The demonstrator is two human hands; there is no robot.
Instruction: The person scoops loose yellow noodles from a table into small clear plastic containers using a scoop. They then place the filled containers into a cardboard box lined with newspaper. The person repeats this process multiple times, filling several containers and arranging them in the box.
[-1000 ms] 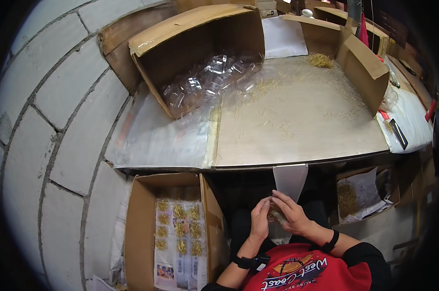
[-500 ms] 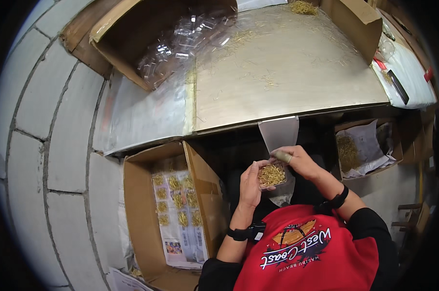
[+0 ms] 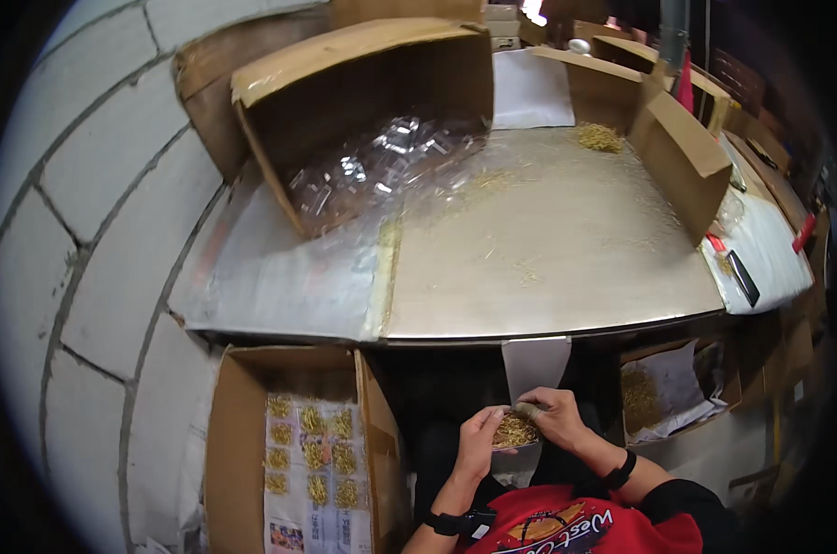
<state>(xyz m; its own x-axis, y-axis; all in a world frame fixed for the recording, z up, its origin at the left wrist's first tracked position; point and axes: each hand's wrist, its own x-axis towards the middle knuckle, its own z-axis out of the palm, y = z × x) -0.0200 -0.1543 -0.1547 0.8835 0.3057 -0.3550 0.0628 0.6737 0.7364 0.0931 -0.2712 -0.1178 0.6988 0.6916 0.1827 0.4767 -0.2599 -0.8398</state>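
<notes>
The small clear container (image 3: 515, 432) of gold-coloured pieces is at lower centre of the frame, below the pale strip (image 3: 536, 365) at the tabletop (image 3: 566, 277) edge. The left hand (image 3: 479, 443) is closed around the container's left side. The right hand (image 3: 555, 420) is curled at its upper right edge, fingertips near those of the left; whether they pinch the rim or a piece cannot be told. Lid position is also not discernible.

Possible faults:
- Spillage: if the container is open, tilting it or loosening the left hand could drop pieces onto the dark trousers (image 3: 580, 471).
- Trapped pieces: any piece projecting over the rim could obstruct a lid.
- Deformation: excessive squeezing could flex thin plastic walls.

At lower left, gold-filled packs (image 3: 313, 455) lie in rows inside a cardboard box (image 3: 382, 452).
</notes>
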